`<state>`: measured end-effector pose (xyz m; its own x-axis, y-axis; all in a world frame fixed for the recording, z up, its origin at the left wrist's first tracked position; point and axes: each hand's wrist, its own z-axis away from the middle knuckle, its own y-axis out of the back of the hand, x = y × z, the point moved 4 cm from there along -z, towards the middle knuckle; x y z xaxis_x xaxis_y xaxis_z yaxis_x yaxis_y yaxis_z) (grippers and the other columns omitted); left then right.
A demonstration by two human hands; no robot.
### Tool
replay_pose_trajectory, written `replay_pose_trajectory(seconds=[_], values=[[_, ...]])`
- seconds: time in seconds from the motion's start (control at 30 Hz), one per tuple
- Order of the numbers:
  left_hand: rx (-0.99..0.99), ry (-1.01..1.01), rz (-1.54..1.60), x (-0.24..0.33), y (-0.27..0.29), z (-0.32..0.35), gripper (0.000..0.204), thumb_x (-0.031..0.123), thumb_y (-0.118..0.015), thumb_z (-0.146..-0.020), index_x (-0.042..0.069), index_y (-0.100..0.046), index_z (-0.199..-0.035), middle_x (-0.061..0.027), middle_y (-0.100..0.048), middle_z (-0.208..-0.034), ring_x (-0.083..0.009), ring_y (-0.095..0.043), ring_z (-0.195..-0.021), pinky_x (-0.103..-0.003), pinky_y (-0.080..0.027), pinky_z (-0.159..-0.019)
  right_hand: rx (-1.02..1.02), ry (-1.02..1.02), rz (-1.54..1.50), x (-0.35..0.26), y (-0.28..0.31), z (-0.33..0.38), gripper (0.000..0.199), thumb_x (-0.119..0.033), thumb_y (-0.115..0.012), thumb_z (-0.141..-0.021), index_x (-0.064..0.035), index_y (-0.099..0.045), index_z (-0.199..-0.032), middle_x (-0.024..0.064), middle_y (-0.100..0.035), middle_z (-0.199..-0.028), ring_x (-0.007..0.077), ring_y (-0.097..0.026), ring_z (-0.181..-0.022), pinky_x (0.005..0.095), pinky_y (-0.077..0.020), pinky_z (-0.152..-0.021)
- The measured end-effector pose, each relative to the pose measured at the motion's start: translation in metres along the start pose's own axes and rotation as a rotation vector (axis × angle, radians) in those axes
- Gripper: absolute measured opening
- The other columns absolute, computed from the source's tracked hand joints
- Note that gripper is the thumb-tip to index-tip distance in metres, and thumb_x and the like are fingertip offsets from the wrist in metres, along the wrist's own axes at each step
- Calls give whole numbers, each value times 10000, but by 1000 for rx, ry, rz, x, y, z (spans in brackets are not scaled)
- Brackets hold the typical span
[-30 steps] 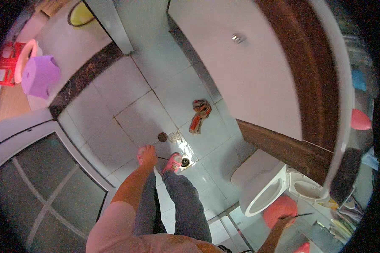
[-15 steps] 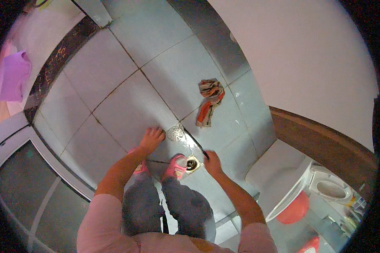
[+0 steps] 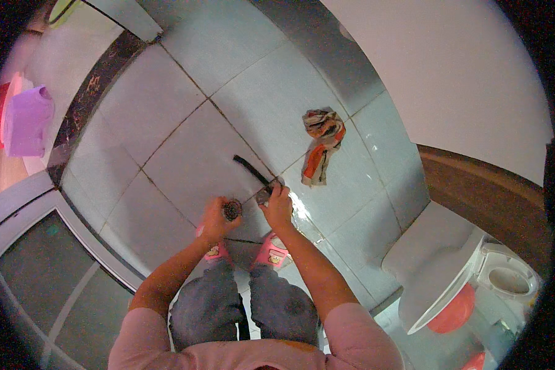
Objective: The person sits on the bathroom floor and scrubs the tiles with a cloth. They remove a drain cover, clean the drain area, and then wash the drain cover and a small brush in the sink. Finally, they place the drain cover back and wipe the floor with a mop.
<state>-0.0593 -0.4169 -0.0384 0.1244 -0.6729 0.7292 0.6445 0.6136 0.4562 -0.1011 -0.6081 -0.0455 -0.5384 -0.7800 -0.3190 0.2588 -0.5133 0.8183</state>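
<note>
My left hand point(image 3: 215, 221) is closed round the edge of a small round dark drain grate point(image 3: 232, 210), held just above the tiles with its perforated face up. Close by on the right, my right hand point(image 3: 279, 209) is closed at the near end of a thin black stick point(image 3: 250, 169), which points away to the upper left. A round metal drain cover point(image 3: 263, 197) shows at that hand's thumb, partly covered by the fingers; whether it is lifted I cannot tell. A crumpled striped cloth point(image 3: 320, 148) in orange, grey and black lies on the floor farther right.
Pink slippers point(image 3: 269, 253) are on my feet just below the hands. A white toilet point(image 3: 435, 253) stands at the right, with a red basin point(image 3: 453, 308) near it. At left are a framed door point(image 3: 43, 271), a dark stone sill point(image 3: 83, 102) and a purple plastic container point(image 3: 29, 121).
My right hand has moved up and left to the round drain cover, carrying the black stick. My left hand has turned, bringing the round grate into plain view. The view has shifted slightly.
</note>
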Motion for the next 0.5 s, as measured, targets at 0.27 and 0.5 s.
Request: replay_pose_trajectory(seconds=[0.27,0.5], values=[[-112,423,698,13,-4,9,496,180,-681,-717,8,-466,-1130,-95,-543,-983,-180,-553,-848,-300,-456,-759,-137,8,-191,22,-9,-6,459,-215,-738,-640,-6,-471,-949,166,-560,-877,311,-582,-796,367,-473,-665],[-140,497,1203,52,73,84,447,273,-552,-819,7,-446,-1162,-124,-541,-1034,-219,-560,-916,-332,-456,-794,-239,-100,-752,-42,108,65,237,-190,-702,-707,-15,-564,-786,67,-594,-697,175,-570,-635,294,-455,-590]])
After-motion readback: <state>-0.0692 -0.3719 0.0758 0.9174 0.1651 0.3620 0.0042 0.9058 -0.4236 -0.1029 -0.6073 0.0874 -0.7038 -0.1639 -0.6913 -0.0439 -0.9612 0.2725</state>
